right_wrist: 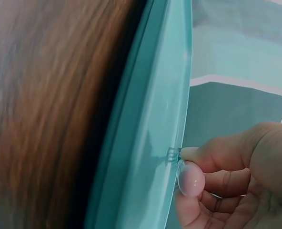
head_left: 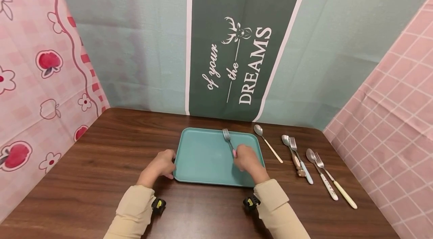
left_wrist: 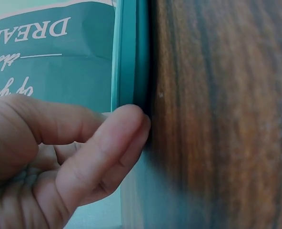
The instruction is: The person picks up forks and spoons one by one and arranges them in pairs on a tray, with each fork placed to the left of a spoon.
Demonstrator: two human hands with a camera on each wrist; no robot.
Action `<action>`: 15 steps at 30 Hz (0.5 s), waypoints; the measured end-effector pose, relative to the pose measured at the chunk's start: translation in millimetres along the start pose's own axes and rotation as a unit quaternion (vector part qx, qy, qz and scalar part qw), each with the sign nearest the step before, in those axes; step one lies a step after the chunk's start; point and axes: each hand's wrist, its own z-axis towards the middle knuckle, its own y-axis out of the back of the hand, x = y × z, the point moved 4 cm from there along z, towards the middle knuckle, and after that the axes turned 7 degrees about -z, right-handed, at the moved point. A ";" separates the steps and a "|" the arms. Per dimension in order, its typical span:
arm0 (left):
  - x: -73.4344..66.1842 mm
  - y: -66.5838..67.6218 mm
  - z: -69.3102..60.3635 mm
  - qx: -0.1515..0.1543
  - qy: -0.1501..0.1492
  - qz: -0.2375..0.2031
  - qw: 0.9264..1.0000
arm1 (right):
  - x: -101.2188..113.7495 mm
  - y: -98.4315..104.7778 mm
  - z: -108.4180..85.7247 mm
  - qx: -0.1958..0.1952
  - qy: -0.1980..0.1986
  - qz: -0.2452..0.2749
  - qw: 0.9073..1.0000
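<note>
Head view: the left hand's (head_left: 164,164) fingers pinched the teal tray (head_left: 203,156) at its 9 o'clock rim; the tray lay on the wood-grain desk (head_left: 199,209). The right hand's (head_left: 248,159) fingers gripped a pink-handled fork (head_left: 230,142) over the tray's 1 o'clock part, tines toward 11. Around 3 o'clock, beyond the tray, lay 1 cream-handled spoon (head_left: 271,146), then a brown-handled spoon (head_left: 296,161), blue-handled fork (head_left: 306,171), white-handled spoon (head_left: 328,187) and yellow-handled fork (head_left: 344,194).

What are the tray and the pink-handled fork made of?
Tray: probably plastic, smooth with a soft sheen; uniform teal, with a moulded-looking rim.
Fork: the head looks like metal, silvery and shiny; the pink handle may be glossy plastic or ceramic, given its highlights.
</note>
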 end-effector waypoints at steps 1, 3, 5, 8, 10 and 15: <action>-0.4 0.0 -0.5 0.001 0.001 -0.001 1.000 | 2.1 -0.8 -0.2 0.001 -0.001 0.001 1.000; -0.7 0.1 -1.2 0.003 0.002 -0.003 1.000 | 5.7 -2.5 -0.5 0.001 0.001 0.006 1.000; -0.8 0.1 -1.9 0.006 0.002 -0.002 1.000 | 9.2 -4.6 -1.0 0.003 0.001 0.017 1.000; -0.5 0.0 -1.9 0.010 0.002 -0.002 1.000 | 13.4 -7.8 -1.4 0.012 0.000 0.036 0.999; -0.5 -0.1 -1.6 0.010 0.001 -0.002 1.000 | 16.9 -9.4 -1.2 0.021 -0.003 0.048 0.999; -0.7 0.0 -1.6 0.013 0.001 0.001 1.000 | 25.2 -11.8 0.0 0.038 -0.013 0.074 0.996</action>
